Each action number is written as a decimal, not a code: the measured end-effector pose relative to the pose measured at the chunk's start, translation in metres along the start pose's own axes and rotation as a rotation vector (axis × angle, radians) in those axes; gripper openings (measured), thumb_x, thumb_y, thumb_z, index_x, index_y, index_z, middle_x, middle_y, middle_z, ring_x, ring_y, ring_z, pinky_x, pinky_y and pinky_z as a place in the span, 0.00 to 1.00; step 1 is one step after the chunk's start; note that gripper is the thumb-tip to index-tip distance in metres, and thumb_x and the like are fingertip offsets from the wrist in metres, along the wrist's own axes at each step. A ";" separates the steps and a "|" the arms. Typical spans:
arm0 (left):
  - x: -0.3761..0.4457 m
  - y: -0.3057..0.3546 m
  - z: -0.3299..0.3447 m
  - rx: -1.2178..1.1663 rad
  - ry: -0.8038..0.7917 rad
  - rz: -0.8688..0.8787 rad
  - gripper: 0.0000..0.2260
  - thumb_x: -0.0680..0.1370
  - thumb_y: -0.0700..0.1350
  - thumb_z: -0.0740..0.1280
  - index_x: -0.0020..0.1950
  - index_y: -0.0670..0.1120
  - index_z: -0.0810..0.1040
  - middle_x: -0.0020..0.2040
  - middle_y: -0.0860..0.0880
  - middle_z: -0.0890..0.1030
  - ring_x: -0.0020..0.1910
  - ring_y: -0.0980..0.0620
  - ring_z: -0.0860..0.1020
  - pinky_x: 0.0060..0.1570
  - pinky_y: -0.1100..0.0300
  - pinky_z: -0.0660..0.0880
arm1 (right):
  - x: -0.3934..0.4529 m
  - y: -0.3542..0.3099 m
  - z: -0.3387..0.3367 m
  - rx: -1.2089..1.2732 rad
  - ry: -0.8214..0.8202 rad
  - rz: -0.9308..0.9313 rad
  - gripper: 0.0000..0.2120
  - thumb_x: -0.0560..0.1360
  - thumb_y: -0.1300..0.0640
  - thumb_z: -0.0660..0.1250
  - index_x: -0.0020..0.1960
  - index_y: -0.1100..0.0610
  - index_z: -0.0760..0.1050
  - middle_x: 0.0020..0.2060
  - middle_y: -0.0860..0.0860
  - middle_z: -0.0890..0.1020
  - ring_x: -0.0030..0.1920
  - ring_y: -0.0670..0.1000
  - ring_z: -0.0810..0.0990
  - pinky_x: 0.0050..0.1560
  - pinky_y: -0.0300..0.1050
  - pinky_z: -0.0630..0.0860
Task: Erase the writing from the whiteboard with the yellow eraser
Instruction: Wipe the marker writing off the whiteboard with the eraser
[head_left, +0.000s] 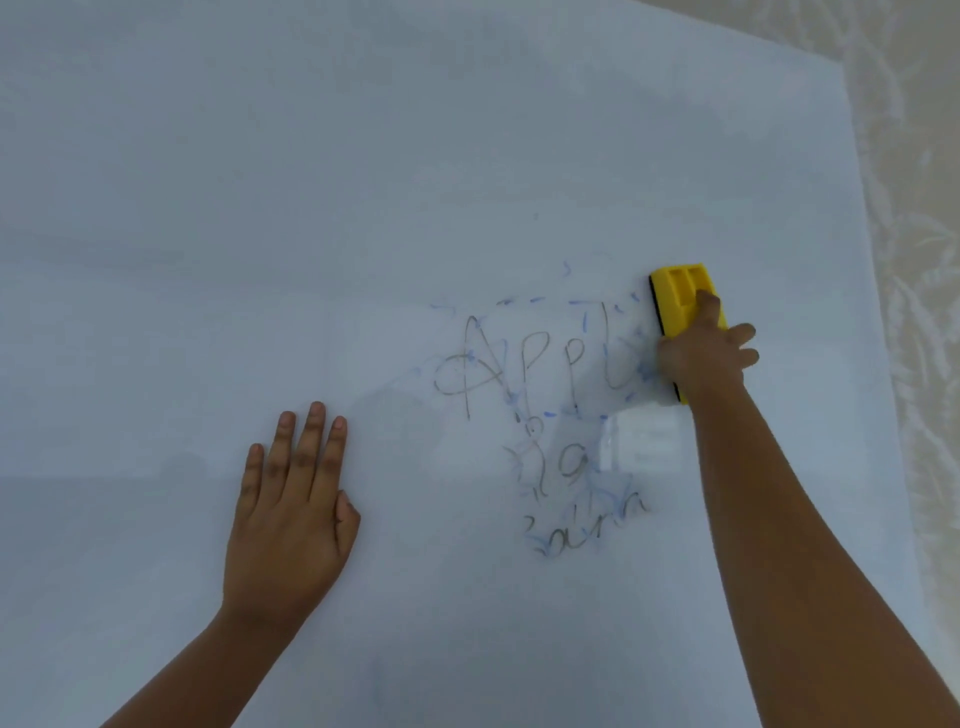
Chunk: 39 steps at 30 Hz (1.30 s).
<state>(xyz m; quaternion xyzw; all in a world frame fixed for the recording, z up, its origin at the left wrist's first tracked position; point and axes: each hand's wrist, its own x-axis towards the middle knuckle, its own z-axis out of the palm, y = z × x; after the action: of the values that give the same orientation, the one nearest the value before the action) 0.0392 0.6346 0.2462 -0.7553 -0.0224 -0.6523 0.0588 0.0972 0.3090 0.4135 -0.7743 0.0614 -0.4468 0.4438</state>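
Head view looks down on a pale whiteboard (363, 182) that fills nearly everything; a strip of cream patterned wallpaper (919, 260) shows past its right edge. The right hand (704, 356) grips a yellow eraser (685, 306), fingers wrapped over its back, its dark felt edge against the board. Just left of that hand lies faint grey writing (524, 364), smeared with blue specks, with more faded lines below it. A bright glare patch (641, 439) sits under the hand. The left hand (291, 514) rests flat on the board, fingers together, well left of the writing.
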 end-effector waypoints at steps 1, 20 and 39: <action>0.000 0.000 0.000 0.001 -0.006 0.000 0.27 0.76 0.46 0.49 0.75 0.41 0.57 0.75 0.40 0.60 0.74 0.42 0.55 0.73 0.47 0.48 | -0.001 -0.012 0.003 0.015 0.003 -0.007 0.32 0.74 0.61 0.61 0.72 0.46 0.50 0.68 0.63 0.57 0.66 0.66 0.58 0.63 0.71 0.61; -0.001 -0.002 -0.001 -0.024 0.002 0.013 0.27 0.75 0.45 0.51 0.74 0.41 0.58 0.74 0.41 0.61 0.74 0.43 0.56 0.73 0.48 0.49 | -0.021 -0.036 0.050 -0.190 0.280 -0.471 0.26 0.77 0.42 0.57 0.72 0.49 0.57 0.64 0.64 0.66 0.61 0.66 0.66 0.65 0.73 0.56; 0.002 -0.003 -0.001 -0.047 0.007 -0.002 0.27 0.74 0.45 0.51 0.72 0.37 0.62 0.73 0.40 0.63 0.73 0.44 0.58 0.72 0.50 0.49 | -0.078 -0.059 0.076 -0.172 0.261 -0.512 0.24 0.76 0.41 0.57 0.70 0.46 0.60 0.61 0.60 0.69 0.54 0.61 0.70 0.51 0.58 0.67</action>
<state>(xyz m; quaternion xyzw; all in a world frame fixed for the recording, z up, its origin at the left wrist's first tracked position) 0.0383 0.6370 0.2481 -0.7542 -0.0075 -0.6554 0.0405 0.0899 0.4307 0.3916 -0.7353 -0.0416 -0.6333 0.2380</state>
